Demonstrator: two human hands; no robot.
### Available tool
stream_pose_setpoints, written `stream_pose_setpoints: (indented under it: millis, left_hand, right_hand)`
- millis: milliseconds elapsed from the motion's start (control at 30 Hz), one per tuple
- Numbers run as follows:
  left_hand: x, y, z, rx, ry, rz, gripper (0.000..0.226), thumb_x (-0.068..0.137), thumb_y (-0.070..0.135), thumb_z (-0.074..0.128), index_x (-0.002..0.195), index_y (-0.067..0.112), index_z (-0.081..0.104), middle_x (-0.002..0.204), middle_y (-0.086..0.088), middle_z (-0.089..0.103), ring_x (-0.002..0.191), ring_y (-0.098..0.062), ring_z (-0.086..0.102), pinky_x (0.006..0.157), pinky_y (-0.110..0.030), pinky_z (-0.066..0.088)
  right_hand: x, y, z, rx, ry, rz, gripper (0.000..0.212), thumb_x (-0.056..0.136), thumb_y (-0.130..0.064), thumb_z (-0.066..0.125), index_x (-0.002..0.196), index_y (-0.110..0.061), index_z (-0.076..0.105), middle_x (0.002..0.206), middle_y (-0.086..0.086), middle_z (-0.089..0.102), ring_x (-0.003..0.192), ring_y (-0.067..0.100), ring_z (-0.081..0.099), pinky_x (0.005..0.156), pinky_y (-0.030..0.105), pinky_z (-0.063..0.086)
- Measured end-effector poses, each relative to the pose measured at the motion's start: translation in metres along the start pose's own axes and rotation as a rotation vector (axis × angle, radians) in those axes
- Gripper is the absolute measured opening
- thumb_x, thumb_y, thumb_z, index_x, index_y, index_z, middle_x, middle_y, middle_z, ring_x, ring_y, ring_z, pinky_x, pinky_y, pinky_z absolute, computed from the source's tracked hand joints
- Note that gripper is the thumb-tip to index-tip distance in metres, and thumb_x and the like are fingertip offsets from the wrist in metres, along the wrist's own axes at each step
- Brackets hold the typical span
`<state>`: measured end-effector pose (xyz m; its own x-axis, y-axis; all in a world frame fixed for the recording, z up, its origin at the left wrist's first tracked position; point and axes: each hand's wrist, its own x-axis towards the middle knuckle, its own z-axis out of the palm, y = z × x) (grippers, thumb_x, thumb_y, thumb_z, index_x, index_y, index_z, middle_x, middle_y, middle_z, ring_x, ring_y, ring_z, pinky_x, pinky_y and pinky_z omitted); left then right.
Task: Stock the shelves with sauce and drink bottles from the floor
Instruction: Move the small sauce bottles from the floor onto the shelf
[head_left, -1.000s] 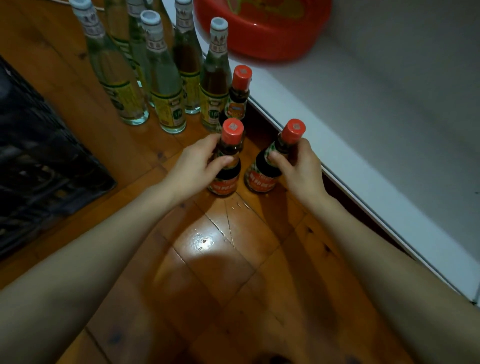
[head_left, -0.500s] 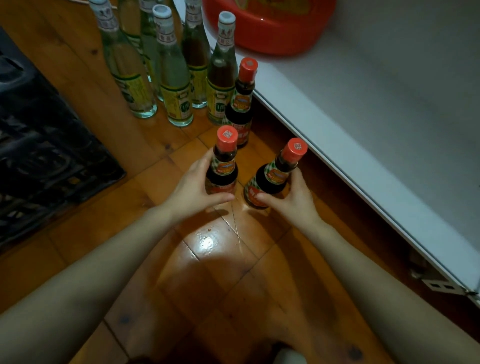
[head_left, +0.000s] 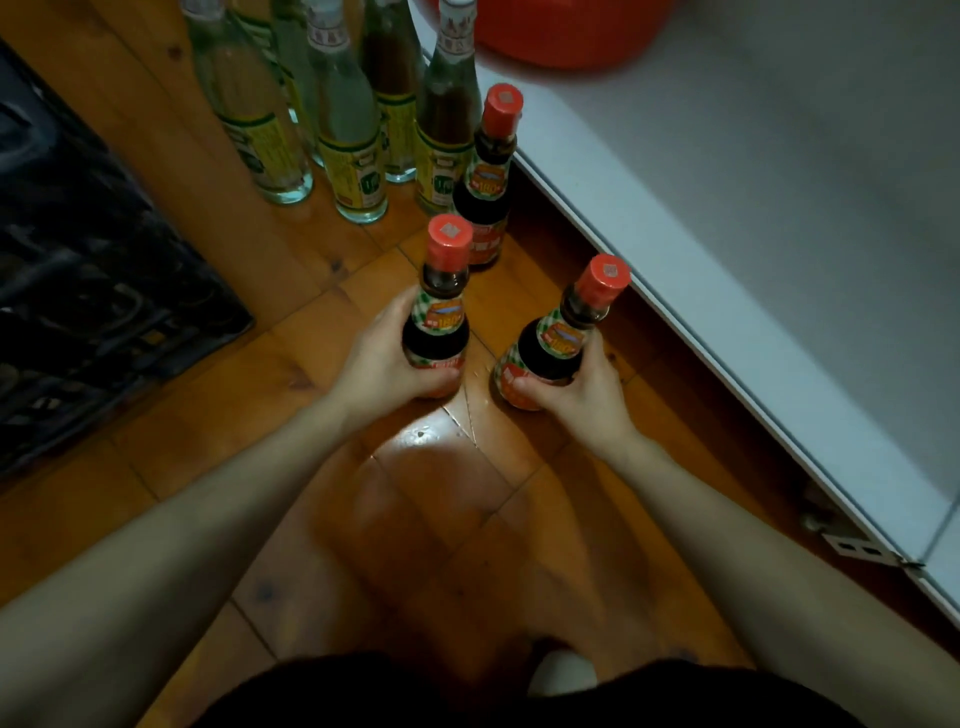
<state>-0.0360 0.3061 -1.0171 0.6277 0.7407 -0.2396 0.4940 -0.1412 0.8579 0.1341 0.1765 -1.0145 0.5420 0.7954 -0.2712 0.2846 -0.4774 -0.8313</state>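
Observation:
My left hand (head_left: 382, 366) grips a dark sauce bottle with a red cap (head_left: 439, 306), held upright above the wooden floor. My right hand (head_left: 576, 392) grips a second red-capped sauce bottle (head_left: 563, 332), tilted to the right toward the shelf. A third sauce bottle (head_left: 485, 176) stands on the floor behind them, against the shelf edge. Several tall glass drink bottles (head_left: 348, 135) with yellow-green labels stand in a cluster at the top.
A pale grey low shelf (head_left: 753, 218) with a white front edge runs along the right. A red plastic tub (head_left: 566, 31) sits on it at the top. A black plastic crate (head_left: 88, 270) lies on the floor at left.
Both hands have pulled the two sauce bottles toward me and lifted them away from the third bottle; the right bottle now tilts toward the shelf.

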Motion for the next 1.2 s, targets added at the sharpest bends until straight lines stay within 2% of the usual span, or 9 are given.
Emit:
stream_pose_setpoints:
  millis: [100, 233, 400, 533, 733, 833, 967, 1067, 1200]
  left_hand:
    - [-0.03, 0.041, -0.026, -0.049, -0.051, -0.107, 0.087, 0.065, 0.015, 0.082, 0.137, 0.023, 0.034, 0.115, 0.015, 0.048, 0.109, -0.003, 0.045, 0.091, -0.023, 0.037]
    - [-0.065, 0.115, -0.065, -0.007, -0.099, -0.141, 0.088, 0.064, 0.018, 0.082, 0.138, 0.024, 0.034, 0.117, 0.015, 0.047, 0.109, -0.004, 0.044, 0.09, -0.023, 0.036]
    - [-0.101, 0.245, -0.12, -0.028, -0.077, -0.141, 0.086, 0.063, 0.02, 0.084, 0.135, 0.028, 0.037, 0.113, 0.017, 0.05, 0.106, -0.003, 0.046, 0.088, -0.023, 0.037]
    - [-0.139, 0.359, -0.168, -0.029, -0.012, -0.089, 0.077, 0.062, 0.019, 0.084, 0.123, 0.037, 0.04, 0.099, 0.031, 0.049, 0.095, 0.005, 0.049, 0.084, -0.018, 0.04]
    - [-0.198, 0.51, -0.235, -0.056, 0.032, 0.019, 0.074, 0.062, 0.015, 0.084, 0.114, 0.041, 0.038, 0.096, 0.037, 0.046, 0.083, 0.031, 0.045, 0.067, 0.007, 0.035]
    - [-0.223, 0.575, -0.267, -0.018, -0.004, 0.102, 0.075, 0.061, 0.02, 0.084, 0.119, 0.041, 0.04, 0.097, 0.039, 0.044, 0.086, 0.022, 0.047, 0.073, 0.001, 0.034]
    - [-0.25, 0.644, -0.298, 0.01, -0.081, 0.233, 0.084, 0.06, 0.024, 0.085, 0.131, 0.031, 0.041, 0.106, 0.023, 0.052, 0.101, 0.001, 0.049, 0.089, -0.023, 0.039]
    - [-0.274, 0.689, -0.312, 0.03, -0.141, 0.356, 0.081, 0.061, 0.024, 0.084, 0.13, 0.027, 0.042, 0.107, 0.017, 0.051, 0.101, -0.004, 0.049, 0.09, -0.026, 0.041]
    - [-0.299, 0.736, -0.313, 0.037, -0.229, 0.449, 0.082, 0.06, 0.028, 0.084, 0.13, 0.028, 0.042, 0.112, 0.014, 0.056, 0.103, -0.006, 0.052, 0.09, -0.029, 0.043]
  right_hand:
    - [-0.028, -0.031, -0.024, -0.014, -0.034, 0.042, 0.07, 0.069, -0.016, 0.08, 0.123, -0.025, 0.036, 0.102, -0.028, 0.046, 0.102, -0.001, 0.049, 0.079, 0.001, 0.037]
    - [-0.069, -0.1, -0.07, -0.027, -0.07, 0.067, 0.071, 0.069, -0.023, 0.079, 0.125, -0.024, 0.035, 0.113, -0.015, 0.05, 0.106, 0.001, 0.049, 0.085, 0.008, 0.038]
    - [-0.124, -0.212, -0.14, -0.019, -0.043, 0.095, 0.068, 0.068, -0.025, 0.08, 0.115, -0.034, 0.032, 0.105, -0.022, 0.049, 0.093, -0.007, 0.048, 0.072, -0.007, 0.035]
    - [-0.165, -0.311, -0.205, 0.009, -0.014, 0.068, 0.066, 0.067, -0.02, 0.081, 0.112, -0.034, 0.034, 0.098, -0.025, 0.05, 0.086, -0.012, 0.05, 0.07, -0.006, 0.037]
    - [-0.224, -0.451, -0.298, 0.06, 0.027, 0.001, 0.064, 0.065, -0.02, 0.081, 0.113, -0.036, 0.042, 0.101, -0.025, 0.057, 0.094, -0.012, 0.056, 0.077, 0.007, 0.043]
    - [-0.255, -0.513, -0.338, 0.055, 0.087, -0.057, 0.063, 0.067, -0.015, 0.08, 0.112, -0.033, 0.04, 0.1, -0.028, 0.053, 0.088, -0.023, 0.052, 0.073, -0.001, 0.04]
    - [-0.307, -0.575, -0.377, 0.024, 0.218, -0.085, 0.065, 0.067, -0.02, 0.081, 0.117, -0.028, 0.04, 0.101, -0.024, 0.054, 0.089, -0.012, 0.053, 0.076, 0.002, 0.04]
    - [-0.354, -0.61, -0.397, 0.016, 0.349, -0.099, 0.064, 0.068, -0.019, 0.081, 0.118, -0.024, 0.041, 0.099, -0.024, 0.051, 0.089, -0.005, 0.052, 0.071, -0.005, 0.039]
    - [-0.413, -0.639, -0.421, 0.006, 0.484, -0.104, 0.068, 0.066, -0.02, 0.081, 0.122, -0.02, 0.043, 0.106, -0.015, 0.054, 0.096, 0.001, 0.053, 0.073, 0.002, 0.041]
